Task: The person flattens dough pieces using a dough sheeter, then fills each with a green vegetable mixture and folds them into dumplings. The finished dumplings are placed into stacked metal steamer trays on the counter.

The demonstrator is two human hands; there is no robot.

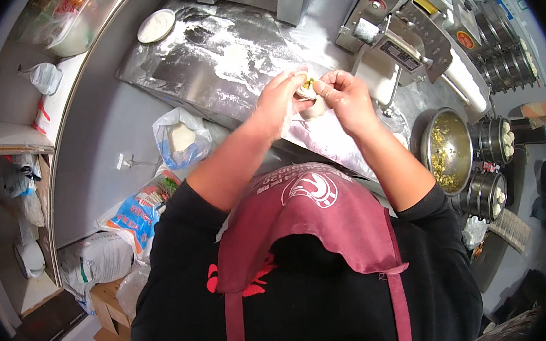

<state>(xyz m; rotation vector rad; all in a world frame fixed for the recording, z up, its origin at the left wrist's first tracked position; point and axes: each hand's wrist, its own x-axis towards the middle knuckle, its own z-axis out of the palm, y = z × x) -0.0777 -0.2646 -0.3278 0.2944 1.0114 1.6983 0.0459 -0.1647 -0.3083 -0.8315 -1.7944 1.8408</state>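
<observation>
A round dough wrapper [306, 93] with chopped yellow-green filling rests in the curled fingers of my left hand [276, 98]. My right hand [349, 99] pinches the wrapper's right edge between thumb and fingers. Part of the filling still shows through the open top. Just below, a pale piece of dough [314, 111] lies on the floured steel worktable [180, 76], partly covered by the hands. To the right of my right forearm, a steel bowl [463, 152] holds loose chopped filling.
A dish of flour [156, 26] stands at the table's far left corner. A steel dough machine [388, 41] rises at the right. Beyond the bowl stand round steamers [489, 142] with white buns. An open flour bag [182, 137] sits left of the table.
</observation>
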